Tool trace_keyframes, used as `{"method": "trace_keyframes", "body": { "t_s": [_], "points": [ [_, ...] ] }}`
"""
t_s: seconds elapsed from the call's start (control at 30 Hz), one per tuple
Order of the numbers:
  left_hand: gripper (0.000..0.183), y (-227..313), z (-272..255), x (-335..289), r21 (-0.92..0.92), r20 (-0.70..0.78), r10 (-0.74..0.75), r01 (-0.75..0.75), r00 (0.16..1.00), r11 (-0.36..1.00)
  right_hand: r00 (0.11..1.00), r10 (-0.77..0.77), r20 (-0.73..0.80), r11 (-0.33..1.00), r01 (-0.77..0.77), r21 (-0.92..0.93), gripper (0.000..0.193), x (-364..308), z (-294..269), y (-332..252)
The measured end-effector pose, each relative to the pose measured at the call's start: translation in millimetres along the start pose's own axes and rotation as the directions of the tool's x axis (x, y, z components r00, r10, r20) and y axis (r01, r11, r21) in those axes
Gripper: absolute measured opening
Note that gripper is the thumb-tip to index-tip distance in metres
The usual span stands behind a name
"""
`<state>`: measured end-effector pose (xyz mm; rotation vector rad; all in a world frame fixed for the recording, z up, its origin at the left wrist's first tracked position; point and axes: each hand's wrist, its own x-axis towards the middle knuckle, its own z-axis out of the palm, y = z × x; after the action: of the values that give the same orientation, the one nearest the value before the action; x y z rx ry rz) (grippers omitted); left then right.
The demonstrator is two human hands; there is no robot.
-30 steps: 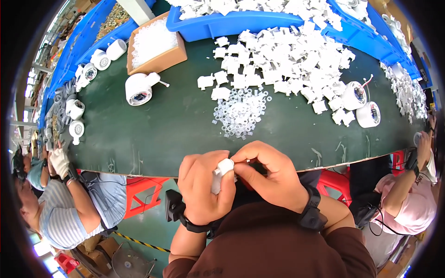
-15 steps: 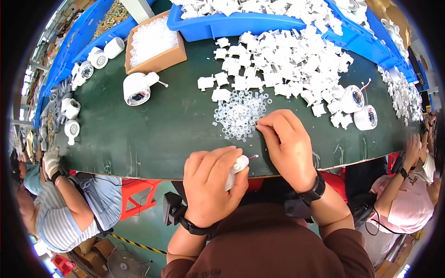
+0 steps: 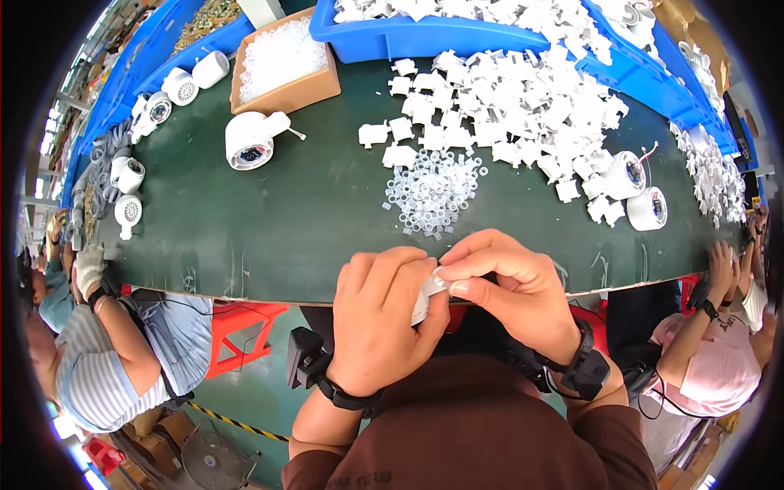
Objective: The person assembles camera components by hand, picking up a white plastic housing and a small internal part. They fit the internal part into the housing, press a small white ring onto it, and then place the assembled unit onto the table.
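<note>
My left hand [image 3: 380, 322] is closed around a white plastic housing [image 3: 422, 304], held at the table's near edge and mostly hidden by the fingers. Thumb and fingertips of my right hand [image 3: 518, 290] pinch at the end of this housing. Whatever small thing lies between those fingertips is hidden. Beyond both hands is a pile of small clear plastic rings [image 3: 433, 196]. Behind it spreads a large heap of white plastic brackets [image 3: 506, 106].
White lamp-like housings [image 3: 249, 140] stand left on the green table [image 3: 302, 220], others [image 3: 648, 209] right. At the back are a cardboard box [image 3: 286, 94] of clear parts and a blue bin [image 3: 425, 41]. Co-workers sit left [image 3: 114, 351] and right [image 3: 710, 351].
My right hand has moved from the ring pile's near edge back to the housing in my left hand, and its fingertips now meet the housing's end. My left hand still holds it.
</note>
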<state>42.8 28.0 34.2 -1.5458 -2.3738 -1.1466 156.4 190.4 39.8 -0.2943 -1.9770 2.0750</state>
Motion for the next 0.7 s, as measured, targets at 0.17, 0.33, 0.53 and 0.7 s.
{"method": "trace_keyframes", "body": {
  "t_s": [0.17,0.33,0.53,0.7],
  "points": [
    [0.032,-0.2,2.3,1.8,-0.003,-0.009,0.009,-0.009,1.000,1.000,0.990,0.137,0.045,0.952,-0.144,0.270,0.017,5.3,1.4,1.0],
    [0.032,1.2,2.5,1.5,0.016,-0.008,0.004,-0.004,1.000,1.000,0.971,0.224,0.085,0.916,-0.240,0.320,0.010,8.0,4.8,-4.2],
    [0.033,2.0,12.8,-2.9,-0.028,-0.112,-0.022,0.019,0.993,0.999,0.960,0.278,0.002,0.893,-0.259,0.368,0.008,6.0,15.1,-2.8],
    [0.034,-4.8,19.6,-10.0,-0.045,-0.253,0.033,-0.045,0.967,0.998,0.966,0.258,0.030,0.846,-0.241,0.476,0.012,3.7,13.5,2.8]
  ]
}}
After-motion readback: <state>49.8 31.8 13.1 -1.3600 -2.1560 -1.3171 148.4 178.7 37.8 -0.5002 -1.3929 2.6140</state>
